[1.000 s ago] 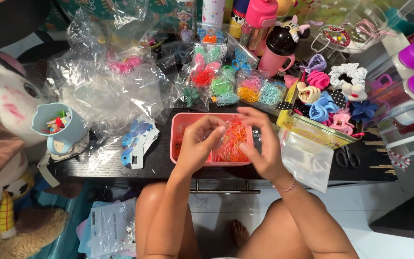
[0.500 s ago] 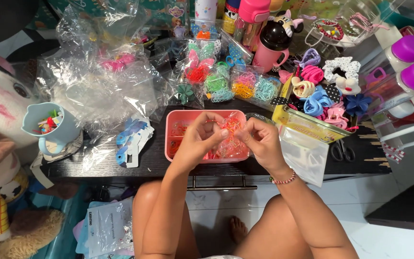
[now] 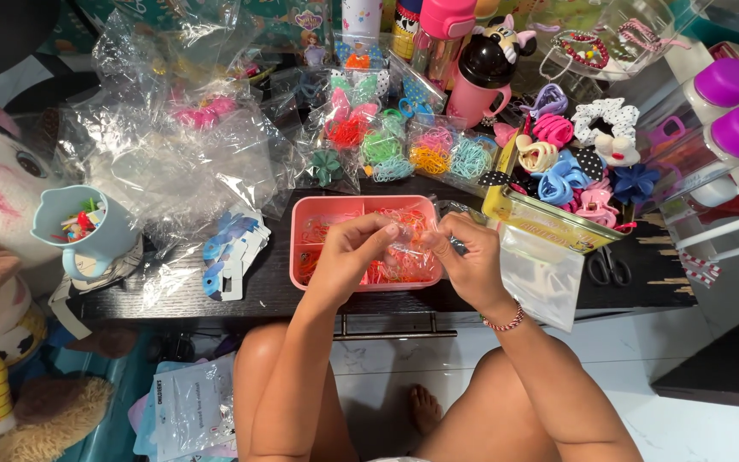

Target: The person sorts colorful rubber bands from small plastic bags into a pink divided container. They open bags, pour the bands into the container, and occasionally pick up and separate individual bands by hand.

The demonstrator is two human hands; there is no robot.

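A pink divided tray (image 3: 311, 216) sits on the black table's front edge, with thin orange rubber bands (image 3: 395, 267) piled in its right compartment. My left hand (image 3: 348, 254) and my right hand (image 3: 470, 263) are both over the tray. Between them they pinch a small clear plastic bag (image 3: 410, 242) that holds orange bands, each hand gripping one side of it at the fingertips. A beaded bracelet is on my right wrist.
Clear bags of coloured bands (image 3: 438, 154) and crumpled plastic (image 3: 164, 162) lie behind the tray. A yellow-rimmed box of scrunchies (image 3: 558, 184) stands right, with scissors (image 3: 609, 267) beside it. A blue cup (image 3: 79, 227) and plush toys are left, a pink bottle (image 3: 472, 85) behind.
My hands have come closer together and lower over the tray's right compartment, still working the small bag between the fingertips. The camera view has shifted slightly.
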